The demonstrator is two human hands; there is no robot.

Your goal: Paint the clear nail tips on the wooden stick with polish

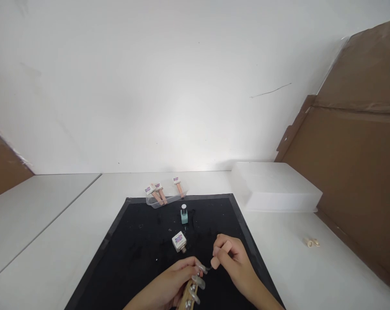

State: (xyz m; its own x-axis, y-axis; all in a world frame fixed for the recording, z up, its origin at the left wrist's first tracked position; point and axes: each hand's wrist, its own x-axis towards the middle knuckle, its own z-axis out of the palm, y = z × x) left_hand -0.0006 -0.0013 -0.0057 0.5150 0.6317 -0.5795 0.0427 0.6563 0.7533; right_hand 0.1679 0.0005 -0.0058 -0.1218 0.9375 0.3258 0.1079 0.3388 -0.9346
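So the left hand (177, 277) has its fingers wrapped round a wooden strip (183, 298) carrying clear nail-shaped tips (199, 282), down at the mat's near edge; right hand (238, 262) is pinching a pink cap (221, 255) between thumb and fingers, its thin brush (209, 269) pointing at the foremost tip (can't tell if they touch, tbh); a bottle with a bare neck (179, 242) sits on the black mat (143, 254), just beyond the left hand; teal bottle (184, 216) stands behind it.

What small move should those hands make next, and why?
Probably a light stroke of the pink-handled brush along the endmost clear nail tip: the right hand has the brush's end right beside that tip, and the left hand grips the wooden holder bearing it.
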